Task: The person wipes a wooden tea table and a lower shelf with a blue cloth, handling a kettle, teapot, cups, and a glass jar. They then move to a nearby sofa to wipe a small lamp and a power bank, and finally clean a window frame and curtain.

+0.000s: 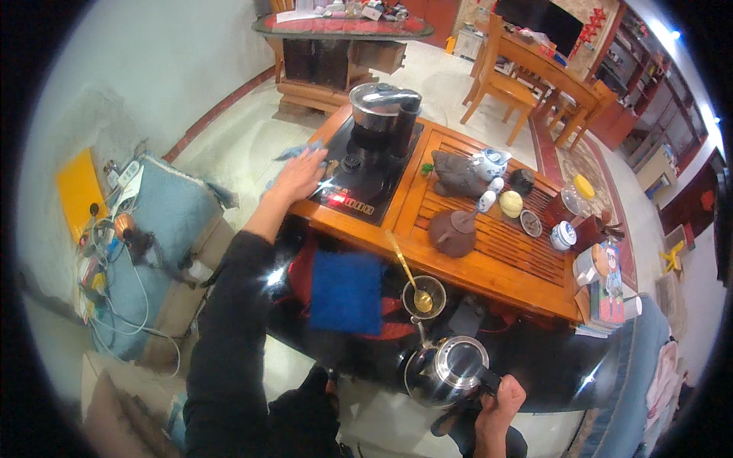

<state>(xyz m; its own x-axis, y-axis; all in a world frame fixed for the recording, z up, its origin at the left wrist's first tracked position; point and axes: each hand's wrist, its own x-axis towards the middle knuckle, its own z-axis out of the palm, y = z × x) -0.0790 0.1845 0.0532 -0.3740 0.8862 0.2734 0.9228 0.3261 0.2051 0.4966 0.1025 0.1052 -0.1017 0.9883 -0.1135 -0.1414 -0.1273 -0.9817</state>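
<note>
My left hand (302, 173) lies palm down on a blue-grey cloth (295, 151) at the left edge of a wooden tea tray (355, 233), beside its black electric hob (375, 189), which has lit red digits. My right hand (504, 398) is closed around the black handle of a steel kettle (426, 375). Just past the kettle's spout stands a clear glass cup (440, 289) with a gold spoon (422, 300) leaning in it. A blue cloth (346, 295) lies flat on the dark table. On the hob's far end sits a lidded steel pot (375, 111).
The slatted tray holds a brown clay teapot (452, 233), a dark figurine (455, 172), a blue-and-white pitcher (491, 164) and a lidded porcelain cup (563, 235). Jars and stacked boxes (608, 286) stand at right. Tangled cables (103, 286) lie on a blue cushion (166, 212) at left.
</note>
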